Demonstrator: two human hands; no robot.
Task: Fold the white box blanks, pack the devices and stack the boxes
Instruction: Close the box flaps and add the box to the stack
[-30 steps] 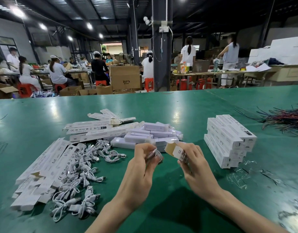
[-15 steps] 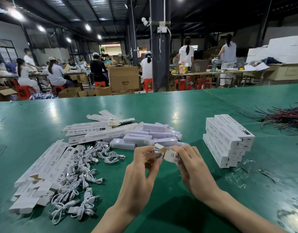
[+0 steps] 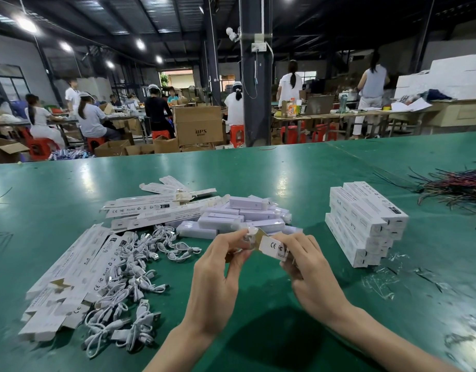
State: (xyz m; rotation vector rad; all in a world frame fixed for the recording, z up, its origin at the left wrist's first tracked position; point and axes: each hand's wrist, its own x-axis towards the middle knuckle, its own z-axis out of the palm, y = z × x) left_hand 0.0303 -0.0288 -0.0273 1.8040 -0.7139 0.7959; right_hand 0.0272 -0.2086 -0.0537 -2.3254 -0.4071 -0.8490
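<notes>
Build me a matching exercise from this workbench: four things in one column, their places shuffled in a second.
1. stacked boxes
2. white cables
3. coloured wires
4. open-ended box

a. gripped by left hand and right hand
b. far right edge of the table
c. heaped left of both hands
d. neat pile right of both hands

Pairs: 1-d, 2-c, 3-b, 4-a.

left hand [image 3: 218,267] and right hand [image 3: 310,267] meet mid-air, fingers [image 3: 228,244] curled, apparently pinching one box [image 3: 274,247].

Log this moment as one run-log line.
right hand grips white box | left hand pinches its open end | finished stack at right
</notes>
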